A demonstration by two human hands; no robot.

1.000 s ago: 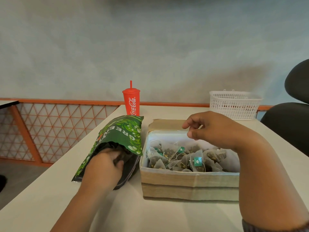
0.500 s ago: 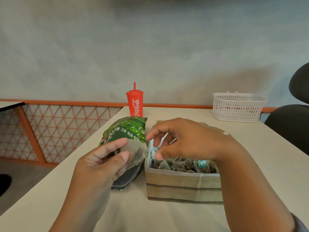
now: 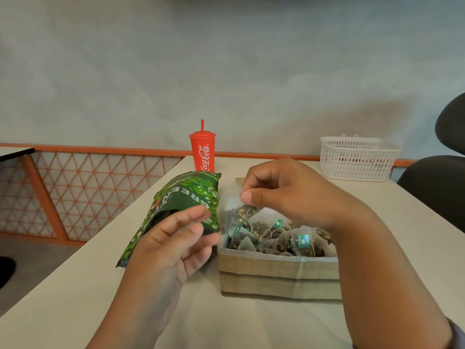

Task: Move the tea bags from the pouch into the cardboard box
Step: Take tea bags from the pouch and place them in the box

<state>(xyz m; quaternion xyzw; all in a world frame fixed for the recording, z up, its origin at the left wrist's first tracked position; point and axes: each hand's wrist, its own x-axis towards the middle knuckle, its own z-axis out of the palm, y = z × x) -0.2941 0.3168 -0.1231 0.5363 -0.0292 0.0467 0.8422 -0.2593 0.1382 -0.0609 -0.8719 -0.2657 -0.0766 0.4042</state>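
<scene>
right hand (image 3: 289, 195) partly hides the cardboard box (image 3: 276, 275).

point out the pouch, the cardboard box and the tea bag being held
pouch (image 3: 191, 195), head view, printed green front
cardboard box (image 3: 276, 275), head view, near outer wall
tea bag (image 3: 232, 214), head view, filled lower part

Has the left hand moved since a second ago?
Yes. The left hand has come out of the pouch mouth, rightward to the left wall of the cardboard box. The right hand pinches a tea bag.

Table (image 3: 251, 323): beige, as I see it.
Pouch (image 3: 186, 195): near left.
Cardboard box (image 3: 276, 275): just right of it.
Red cup (image 3: 202, 153): far middle.
White basket (image 3: 357, 159): far right.
</scene>
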